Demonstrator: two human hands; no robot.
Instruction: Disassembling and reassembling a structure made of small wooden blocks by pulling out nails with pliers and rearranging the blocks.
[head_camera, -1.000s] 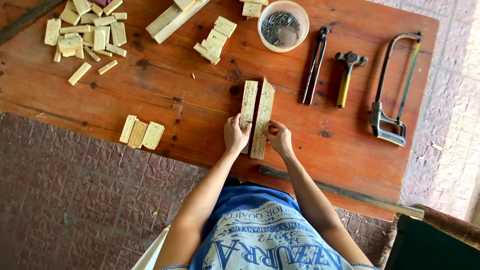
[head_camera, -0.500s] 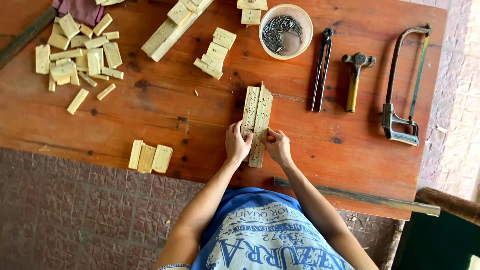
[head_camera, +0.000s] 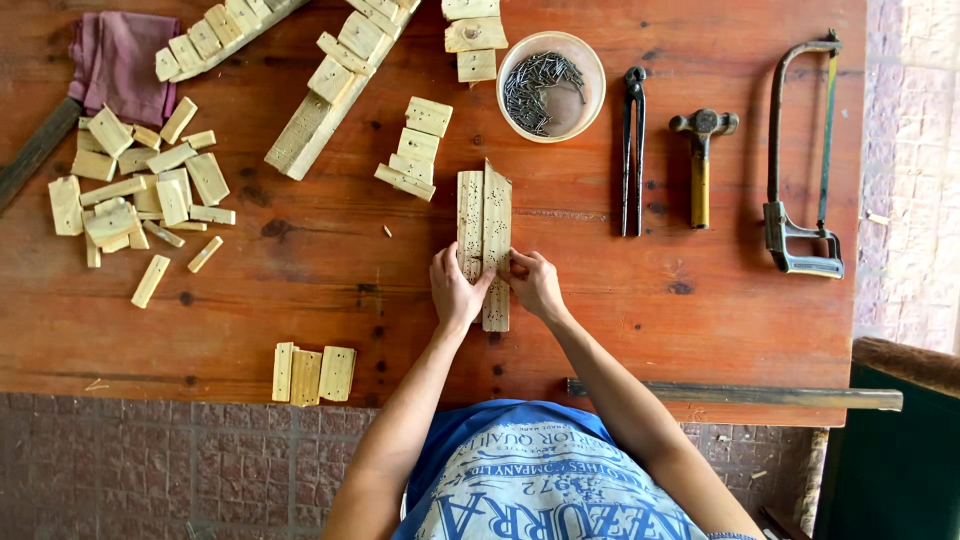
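Two long pale wooden strips (head_camera: 484, 215) with small holes lie side by side on the red-brown wooden table (head_camera: 640, 330), pointing away from me. My left hand (head_camera: 455, 290) grips the near end of the left strip. My right hand (head_camera: 535, 283) holds the right strip from its right side. Both hands press the strips together at their near halves.
A bowl of nails (head_camera: 550, 85), pincers (head_camera: 632, 150), a hammer (head_camera: 700, 160) and a hacksaw (head_camera: 800, 150) lie at the right. Several small wood blocks (head_camera: 135, 195) are heaped at the left, three blocks (head_camera: 313, 373) near the front edge, longer slats (head_camera: 320, 100) at the back.
The view has shifted, so the table sits lower and more to the right in frame. My hands stay on the two strips with little change in grip.
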